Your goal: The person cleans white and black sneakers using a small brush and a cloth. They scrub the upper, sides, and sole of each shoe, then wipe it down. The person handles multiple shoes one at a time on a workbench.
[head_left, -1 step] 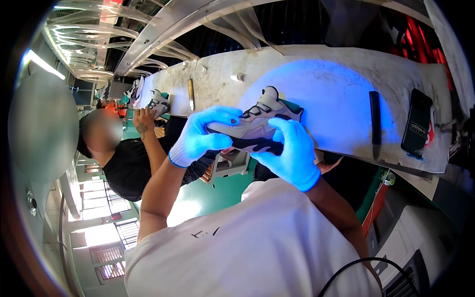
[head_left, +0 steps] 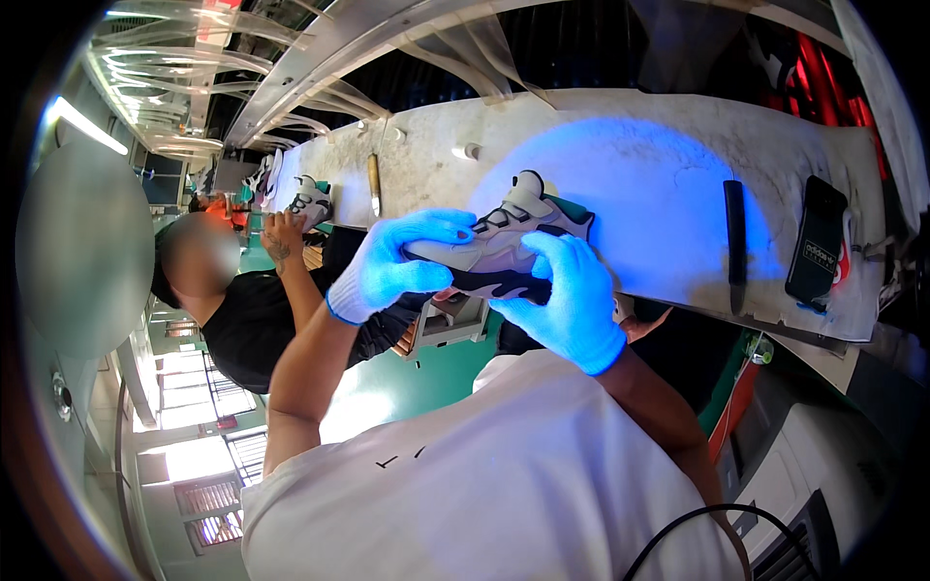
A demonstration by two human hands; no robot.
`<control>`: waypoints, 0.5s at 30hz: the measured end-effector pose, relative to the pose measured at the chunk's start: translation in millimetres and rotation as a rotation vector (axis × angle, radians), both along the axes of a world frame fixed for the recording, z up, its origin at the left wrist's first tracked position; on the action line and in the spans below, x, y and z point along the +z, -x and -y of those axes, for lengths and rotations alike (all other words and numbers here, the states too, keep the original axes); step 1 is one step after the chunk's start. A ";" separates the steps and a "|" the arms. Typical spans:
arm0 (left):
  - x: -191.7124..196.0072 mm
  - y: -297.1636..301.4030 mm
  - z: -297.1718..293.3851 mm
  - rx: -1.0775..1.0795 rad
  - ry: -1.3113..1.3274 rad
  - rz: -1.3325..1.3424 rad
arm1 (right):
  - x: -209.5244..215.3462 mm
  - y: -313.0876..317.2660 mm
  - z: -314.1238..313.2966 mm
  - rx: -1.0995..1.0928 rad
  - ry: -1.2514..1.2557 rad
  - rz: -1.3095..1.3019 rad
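A grey and white sneaker with black trim and a green heel lining is held between my two gloved hands, at the bench's near edge. Its toe points left and its strap faces up. My left hand is closed round the toe end, thumb below and fingers on top. Against the heel-side half, my right hand grips the lower side and sole. Both white knit gloves glow blue under the light. The palms hide part of the toe and the sole.
The pale bench carries a wooden-handled knife at left, a black-handled knife and a black phone at right. To my left, a co-worker handles another sneaker. Clear curtain strips hang beyond the bench.
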State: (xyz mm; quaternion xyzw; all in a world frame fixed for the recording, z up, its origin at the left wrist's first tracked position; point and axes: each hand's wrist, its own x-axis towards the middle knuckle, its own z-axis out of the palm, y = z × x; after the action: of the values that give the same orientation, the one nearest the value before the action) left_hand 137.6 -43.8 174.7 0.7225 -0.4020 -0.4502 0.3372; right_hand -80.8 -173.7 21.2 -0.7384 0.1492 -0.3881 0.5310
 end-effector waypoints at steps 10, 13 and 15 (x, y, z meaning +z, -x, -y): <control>12.2 12.4 77.8 -0.429 -0.681 0.524 | 2.3 -14.1 -6.1 0.000 0.082 -0.053; -2.9 13.2 88.6 -0.319 -0.711 0.570 | 2.4 -18.7 -6.7 0.003 0.090 -0.088; -4.4 14.4 84.7 -0.368 -0.671 0.689 | 2.2 -18.7 -8.6 0.000 0.066 -0.079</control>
State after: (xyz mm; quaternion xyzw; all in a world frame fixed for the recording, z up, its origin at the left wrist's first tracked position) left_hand 123.2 -128.5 170.4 0.8148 -0.4435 -0.3418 -0.1501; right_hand -62.1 -165.2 23.3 -0.7704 0.1573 -0.3633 0.4997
